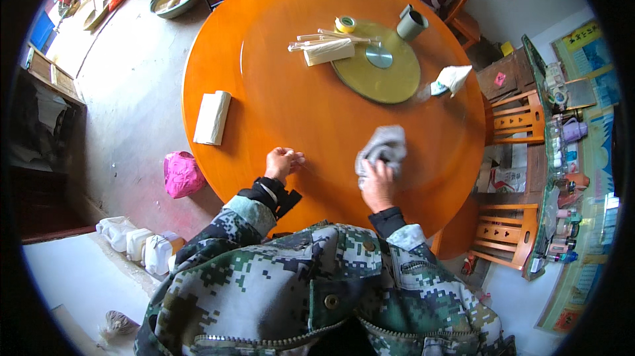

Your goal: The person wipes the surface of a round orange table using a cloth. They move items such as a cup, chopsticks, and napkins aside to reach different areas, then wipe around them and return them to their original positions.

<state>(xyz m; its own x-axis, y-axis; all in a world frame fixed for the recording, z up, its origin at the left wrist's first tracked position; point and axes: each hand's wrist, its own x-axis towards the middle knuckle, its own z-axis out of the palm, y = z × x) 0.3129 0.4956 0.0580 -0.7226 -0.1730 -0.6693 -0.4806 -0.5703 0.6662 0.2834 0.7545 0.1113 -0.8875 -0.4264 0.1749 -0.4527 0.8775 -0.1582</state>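
My right hand is closed on a crumpled grey cloth that lies against the orange round wooden table. To its left, my left hand is held over the table near its front edge, fingers bent and thumb near the fingertips; whether anything small is between them cannot be told. A white paper roll lies at the table's left. Farther back, a glass turntable carries wrapped chopsticks, with another white roll overlapping its rim and a roll of tape beside them.
A grey-green mug stands at the back right, with a white crumpled packet nearer. Wooden chairs line the right side. A pink bag and white plastic jugs are on the floor at left.
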